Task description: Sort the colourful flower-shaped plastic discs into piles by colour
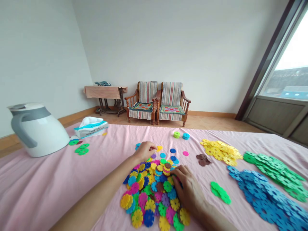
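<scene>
The person is sorting the mixed pile of plastic snowflake discs (154, 189) on the pink tablecloth (48, 186), the left hand (145, 150) pinching at its far edge, the right hand (189, 189) resting loosely curled on it; picking one colour at a time likely works best

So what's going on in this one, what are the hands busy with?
A person leans over a pink tablecloth with both hands in a mixed pile of plastic discs. The left hand touches its far edge; the right hand rests on its near right side. Off to the right lie separate yellow discs, green discs, blue discs and brown discs.
</scene>
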Action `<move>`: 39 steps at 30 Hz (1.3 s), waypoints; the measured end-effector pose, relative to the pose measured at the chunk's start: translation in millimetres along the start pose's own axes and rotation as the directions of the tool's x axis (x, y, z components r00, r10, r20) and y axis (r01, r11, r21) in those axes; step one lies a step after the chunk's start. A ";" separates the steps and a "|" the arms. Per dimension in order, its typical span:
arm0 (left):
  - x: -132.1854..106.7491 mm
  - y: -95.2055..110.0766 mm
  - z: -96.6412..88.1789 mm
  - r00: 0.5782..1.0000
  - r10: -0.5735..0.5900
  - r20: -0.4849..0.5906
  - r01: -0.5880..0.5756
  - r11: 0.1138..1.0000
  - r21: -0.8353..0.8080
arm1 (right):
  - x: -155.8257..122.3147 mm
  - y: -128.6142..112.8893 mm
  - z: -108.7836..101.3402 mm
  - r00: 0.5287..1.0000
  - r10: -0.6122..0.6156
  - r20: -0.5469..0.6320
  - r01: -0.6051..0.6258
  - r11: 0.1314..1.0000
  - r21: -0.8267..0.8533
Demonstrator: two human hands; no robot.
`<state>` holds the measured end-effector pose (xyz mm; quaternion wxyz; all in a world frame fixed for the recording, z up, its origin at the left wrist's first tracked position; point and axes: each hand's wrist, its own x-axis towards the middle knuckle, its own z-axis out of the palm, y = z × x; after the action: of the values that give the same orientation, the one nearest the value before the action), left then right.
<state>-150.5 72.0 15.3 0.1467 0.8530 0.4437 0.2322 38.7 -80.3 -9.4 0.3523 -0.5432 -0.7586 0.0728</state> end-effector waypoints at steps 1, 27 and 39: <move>2.1 6.0 3.2 0.999 0.035 0.027 -0.035 0.999 0.003 | 0.5 1.7 1.1 1.000 0.000 -0.004 0.000 1.000 0.014; 29.6 -5.9 -3.8 0.992 -0.124 -0.016 0.124 0.992 0.030 | 1.5 6.0 3.0 1.000 0.023 0.002 -0.023 0.996 0.083; 14.0 -48.1 -30.5 0.891 -0.376 -0.254 0.401 0.914 0.053 | 1.4 8.7 4.9 1.000 0.012 -0.012 -0.012 0.998 0.058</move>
<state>-192.7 112.1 22.9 0.0914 0.7191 0.6314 0.2755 42.1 -74.3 -16.8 0.3719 -0.5379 -0.7507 0.0935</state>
